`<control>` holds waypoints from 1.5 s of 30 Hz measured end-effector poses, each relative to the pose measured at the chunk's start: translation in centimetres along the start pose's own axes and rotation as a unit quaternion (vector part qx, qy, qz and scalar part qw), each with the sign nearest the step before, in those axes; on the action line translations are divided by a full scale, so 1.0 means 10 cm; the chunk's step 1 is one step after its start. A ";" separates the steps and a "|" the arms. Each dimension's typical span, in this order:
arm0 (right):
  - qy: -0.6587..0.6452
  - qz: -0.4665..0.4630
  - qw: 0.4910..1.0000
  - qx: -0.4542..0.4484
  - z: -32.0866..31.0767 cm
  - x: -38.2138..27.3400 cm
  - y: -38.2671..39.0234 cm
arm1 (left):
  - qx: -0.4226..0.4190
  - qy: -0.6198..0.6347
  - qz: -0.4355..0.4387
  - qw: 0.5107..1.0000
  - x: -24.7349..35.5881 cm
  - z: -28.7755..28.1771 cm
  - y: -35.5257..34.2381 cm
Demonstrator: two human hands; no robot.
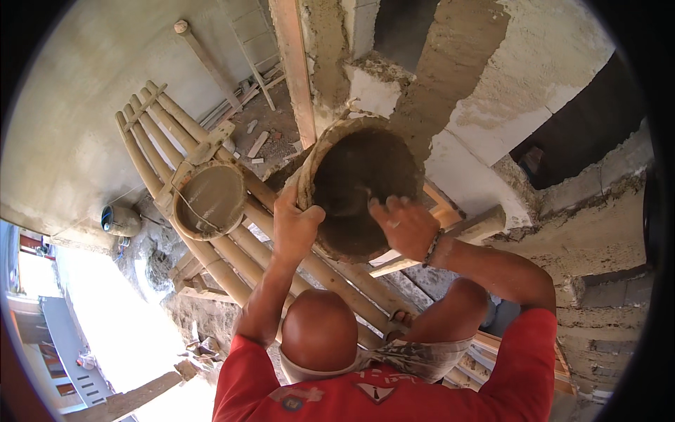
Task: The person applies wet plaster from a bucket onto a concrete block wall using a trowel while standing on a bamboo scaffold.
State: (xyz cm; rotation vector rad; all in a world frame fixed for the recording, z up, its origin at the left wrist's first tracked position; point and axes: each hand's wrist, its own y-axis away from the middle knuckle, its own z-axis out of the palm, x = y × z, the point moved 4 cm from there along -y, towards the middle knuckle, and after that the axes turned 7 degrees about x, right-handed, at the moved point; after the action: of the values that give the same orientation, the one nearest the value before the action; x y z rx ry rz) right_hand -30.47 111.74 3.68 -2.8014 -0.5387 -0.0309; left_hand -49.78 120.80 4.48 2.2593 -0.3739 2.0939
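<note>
The left hand (294,224) clasps the round, mud-brown, mortar-crusted bucket (306,181), best held steady; the right hand's grip (406,224) is unclear.

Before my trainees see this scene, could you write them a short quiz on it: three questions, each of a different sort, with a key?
1. Short answer: which part of the mortar-crusted bucket does the left hand grip?
2. Multiple choice: which hand has the dark bracelet at its wrist? (A) the left hand (B) the right hand (C) neither
3. True or false: the round tub on the bamboo platform contains wet grey-brown mix.

Key: 1. its rim; 2. B; 3. true.
</note>
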 end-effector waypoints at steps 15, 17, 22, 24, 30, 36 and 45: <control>0.131 0.047 0.987 -0.080 -0.26 0.29 -0.32 | 0.051 -0.128 0.074 0.988 -0.02 0.02 0.11; 0.067 0.054 0.991 -0.104 -0.16 0.32 -0.34 | 0.063 -0.116 0.140 0.981 0.03 0.04 0.10; -0.155 0.095 0.971 -0.157 0.20 0.54 -0.12 | 0.021 -0.139 0.160 0.977 0.10 0.05 0.17; -0.258 0.118 0.948 -0.146 0.38 0.57 0.00 | 0.005 -0.088 0.128 0.988 0.09 0.08 0.15; -0.435 0.248 0.848 -0.174 0.58 0.29 0.20 | 0.022 -0.108 0.130 0.985 0.04 0.07 0.14; -0.384 0.160 0.907 -0.069 -0.08 0.56 0.16 | 0.045 0.051 0.019 0.997 -0.03 -0.06 0.06; -0.307 0.165 0.930 -0.115 -2.16 0.76 -0.04 | 0.046 0.136 0.017 0.990 0.09 -0.08 -0.10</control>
State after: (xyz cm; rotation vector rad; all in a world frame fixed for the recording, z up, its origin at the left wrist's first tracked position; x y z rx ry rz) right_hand -22.85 108.71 25.06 -3.0655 -0.1818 0.9326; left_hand -50.29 121.82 5.56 1.9838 -0.3086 2.4417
